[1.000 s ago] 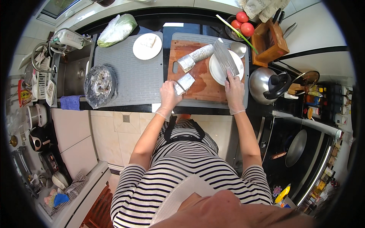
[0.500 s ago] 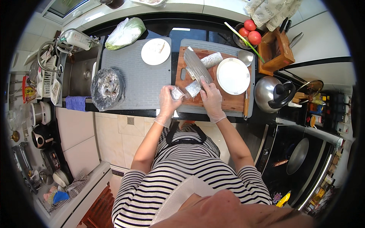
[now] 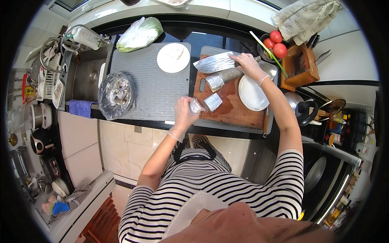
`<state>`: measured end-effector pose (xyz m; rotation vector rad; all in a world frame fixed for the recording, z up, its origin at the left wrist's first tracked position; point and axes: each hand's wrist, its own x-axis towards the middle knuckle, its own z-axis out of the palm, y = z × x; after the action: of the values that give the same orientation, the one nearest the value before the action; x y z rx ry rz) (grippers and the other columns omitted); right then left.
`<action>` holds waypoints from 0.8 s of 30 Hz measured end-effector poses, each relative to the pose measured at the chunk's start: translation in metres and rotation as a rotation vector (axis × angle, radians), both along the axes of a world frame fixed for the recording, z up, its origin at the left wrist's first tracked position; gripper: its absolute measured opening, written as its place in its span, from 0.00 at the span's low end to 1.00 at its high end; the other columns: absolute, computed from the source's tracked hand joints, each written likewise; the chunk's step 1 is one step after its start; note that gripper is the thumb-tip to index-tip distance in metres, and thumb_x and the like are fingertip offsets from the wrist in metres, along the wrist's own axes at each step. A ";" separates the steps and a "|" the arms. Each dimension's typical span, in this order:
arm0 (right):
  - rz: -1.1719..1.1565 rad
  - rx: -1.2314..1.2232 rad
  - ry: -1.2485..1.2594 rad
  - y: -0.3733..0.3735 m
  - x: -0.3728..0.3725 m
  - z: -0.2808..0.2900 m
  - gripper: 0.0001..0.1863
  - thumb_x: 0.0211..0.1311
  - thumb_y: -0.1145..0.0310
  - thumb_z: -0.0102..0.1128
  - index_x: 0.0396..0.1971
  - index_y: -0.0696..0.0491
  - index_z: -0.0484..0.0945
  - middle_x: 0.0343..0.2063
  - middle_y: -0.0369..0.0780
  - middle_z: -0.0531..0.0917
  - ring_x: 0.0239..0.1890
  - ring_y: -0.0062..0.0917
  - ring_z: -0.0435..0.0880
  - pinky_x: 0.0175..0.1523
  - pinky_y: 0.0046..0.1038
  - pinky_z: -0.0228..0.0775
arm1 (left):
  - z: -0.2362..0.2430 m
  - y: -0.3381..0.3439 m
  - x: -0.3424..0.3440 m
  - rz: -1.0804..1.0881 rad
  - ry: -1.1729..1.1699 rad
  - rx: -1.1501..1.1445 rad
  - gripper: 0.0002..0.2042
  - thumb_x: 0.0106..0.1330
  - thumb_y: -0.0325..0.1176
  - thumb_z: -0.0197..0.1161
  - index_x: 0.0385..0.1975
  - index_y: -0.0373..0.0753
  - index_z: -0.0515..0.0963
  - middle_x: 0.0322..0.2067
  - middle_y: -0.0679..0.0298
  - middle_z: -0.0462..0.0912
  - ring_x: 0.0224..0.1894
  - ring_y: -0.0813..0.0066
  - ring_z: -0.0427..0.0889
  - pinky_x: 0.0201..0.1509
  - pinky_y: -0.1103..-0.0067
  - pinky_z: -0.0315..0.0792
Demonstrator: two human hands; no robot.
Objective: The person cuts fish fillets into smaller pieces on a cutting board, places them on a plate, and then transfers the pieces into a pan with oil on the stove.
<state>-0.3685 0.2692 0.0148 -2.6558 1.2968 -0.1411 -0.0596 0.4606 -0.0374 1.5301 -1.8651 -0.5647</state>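
Left of the cutting board (image 3: 233, 110), pinches a fish piece (image 3: 196, 107) in the left hand (image 3: 185, 111); at its far edge, grips the knife (image 3: 212, 62) with the right hand (image 3: 249, 66). Might drop either through smooth gloves (image 3: 180, 126).

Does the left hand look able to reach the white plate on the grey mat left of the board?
Probably yes: nothing seems to stand between the left hand and the white plate on the grey mat. It holds a small silvery piece, though, so grasping might be awkward.
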 end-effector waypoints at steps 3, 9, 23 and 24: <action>-0.026 0.037 -0.009 -0.020 0.009 -0.013 0.34 0.48 0.76 0.66 0.59 0.44 0.71 0.37 0.43 0.79 0.45 0.39 0.76 0.55 0.37 0.67 | 0.001 0.000 0.002 0.012 -0.005 0.006 0.28 0.38 0.28 0.74 0.41 0.39 0.66 0.39 0.56 0.72 0.43 0.52 0.72 0.46 0.64 0.67; -0.014 -0.005 0.130 -0.034 0.021 -0.031 0.31 0.47 0.78 0.63 0.55 0.46 0.74 0.35 0.44 0.81 0.43 0.40 0.78 0.52 0.37 0.69 | 0.007 -0.007 -0.005 -0.037 0.048 0.018 0.28 0.39 0.28 0.74 0.42 0.38 0.67 0.39 0.55 0.73 0.43 0.52 0.74 0.47 0.64 0.69; -0.523 0.040 -0.491 0.111 0.063 0.005 0.17 0.51 0.78 0.61 0.44 0.54 0.80 0.38 0.42 0.82 0.42 0.38 0.80 0.47 0.33 0.73 | 0.006 -0.057 -0.090 -0.093 0.002 -0.081 0.24 0.39 0.33 0.75 0.36 0.39 0.71 0.32 0.57 0.75 0.36 0.53 0.75 0.40 0.65 0.69; -0.610 0.145 -0.514 0.125 0.066 0.001 0.17 0.52 0.78 0.61 0.44 0.54 0.80 0.37 0.42 0.82 0.41 0.37 0.80 0.47 0.33 0.74 | 0.006 -0.059 -0.094 -0.112 -0.071 -0.030 0.26 0.37 0.33 0.75 0.38 0.39 0.72 0.35 0.56 0.75 0.39 0.54 0.75 0.42 0.65 0.69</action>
<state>-0.3023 0.3944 0.0159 -1.8419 1.7682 -0.7193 -0.1541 0.4016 -0.0312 1.4498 -2.0141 -0.5370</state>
